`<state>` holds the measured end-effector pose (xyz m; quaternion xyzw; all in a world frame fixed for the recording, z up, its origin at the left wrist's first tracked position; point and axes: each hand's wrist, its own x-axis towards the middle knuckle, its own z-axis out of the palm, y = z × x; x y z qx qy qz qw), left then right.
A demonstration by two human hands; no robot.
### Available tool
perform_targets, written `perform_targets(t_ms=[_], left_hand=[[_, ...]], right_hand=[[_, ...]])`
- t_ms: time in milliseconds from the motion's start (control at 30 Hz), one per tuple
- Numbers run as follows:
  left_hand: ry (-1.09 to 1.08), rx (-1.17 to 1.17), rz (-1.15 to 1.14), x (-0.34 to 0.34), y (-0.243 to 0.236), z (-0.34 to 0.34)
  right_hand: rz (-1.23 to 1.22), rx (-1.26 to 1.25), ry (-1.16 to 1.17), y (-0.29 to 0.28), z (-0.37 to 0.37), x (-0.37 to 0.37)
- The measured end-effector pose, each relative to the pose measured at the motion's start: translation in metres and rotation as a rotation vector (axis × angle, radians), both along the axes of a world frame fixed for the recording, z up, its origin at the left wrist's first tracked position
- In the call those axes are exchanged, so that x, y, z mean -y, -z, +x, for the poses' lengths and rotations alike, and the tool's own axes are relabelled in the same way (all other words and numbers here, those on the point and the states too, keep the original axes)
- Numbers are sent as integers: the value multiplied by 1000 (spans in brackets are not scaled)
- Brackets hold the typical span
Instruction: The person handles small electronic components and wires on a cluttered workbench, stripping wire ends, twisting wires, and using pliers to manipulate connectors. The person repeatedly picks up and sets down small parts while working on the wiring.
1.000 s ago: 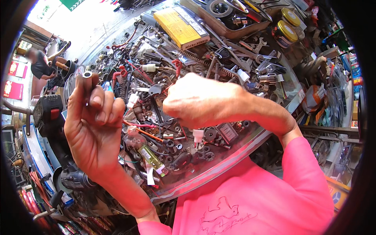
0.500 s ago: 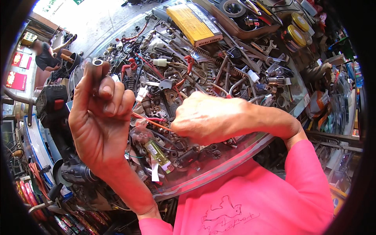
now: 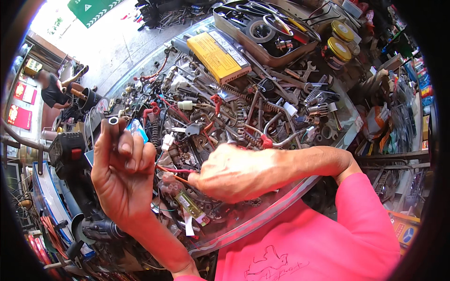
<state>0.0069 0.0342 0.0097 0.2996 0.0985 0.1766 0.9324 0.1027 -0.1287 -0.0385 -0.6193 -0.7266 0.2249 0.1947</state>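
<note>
My left hand (image 3: 123, 187) is raised at the left, palm toward me. Its thumb and index finger pinch a short metal tube (image 3: 113, 122) held upright, its round open end on top; the other fingers curl in. My right hand (image 3: 234, 173) reaches down, back up, over a heap of loose metal parts. Its fingers are bent under and hidden, so what they touch cannot be made out. Close by are orange and red wires (image 3: 176, 170), a coil spring (image 3: 241, 122) and a red cable end (image 3: 266, 141). A small green-and-clear packet (image 3: 190, 206) lies nearer me.
The heap covers a table with a pale, curved edge (image 3: 267, 219). Behind it are a yellow box (image 3: 218, 57), a metal tray (image 3: 272, 60) of tools and yellow-lidded cans (image 3: 338, 48). A black power tool (image 3: 69, 152) stands left. Another person (image 3: 54, 91) sits farther off.
The view has shifted, with the tray and floor beyond showing more. My left hand still pinches the metal tube. My right hand has moved slightly toward me and left over the parts.
</note>
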Motion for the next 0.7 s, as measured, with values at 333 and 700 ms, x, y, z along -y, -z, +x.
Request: perform_targets(t_ms=[333, 700], left_hand=[[-14, 25, -23, -5, 1, -2], [-29, 21, -7, -8, 0, -3]], right_hand=[[94, 346, 478, -6, 84, 12], [95, -76, 311, -8, 71, 6]])
